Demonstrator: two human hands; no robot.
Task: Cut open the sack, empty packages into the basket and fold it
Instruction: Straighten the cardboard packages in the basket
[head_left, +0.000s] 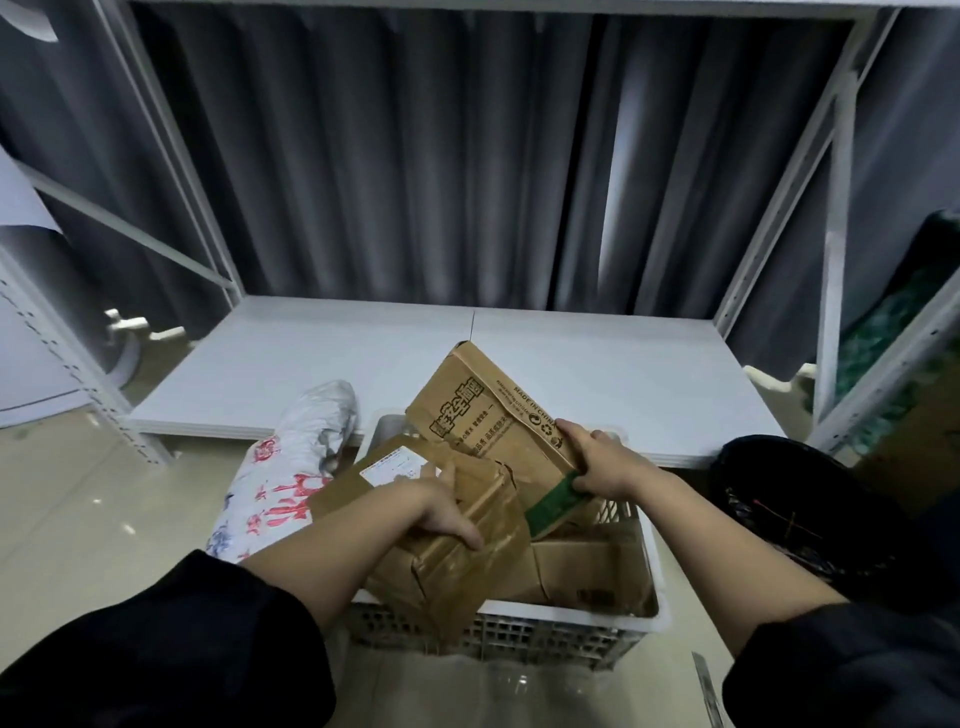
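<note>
1. Gripping a taped cardboard box (457, 545), the left hand (441, 512) curls over its top edge above the white plastic basket (498, 631); the thumb is hidden.
2. The right hand (602, 460) clamps a printed carton (493, 415) by its lower corner, tilted above the basket's far side.
3. More boxes (587, 571) fill the basket, their undersides unseen.
4. Left of the basket lies the white sack (291, 467), partly behind the left forearm.
5. Bare shelf board (623, 374) spreads beyond the basket.

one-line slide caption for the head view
Left hand and right hand each grip a cardboard box over the white basket.
</note>
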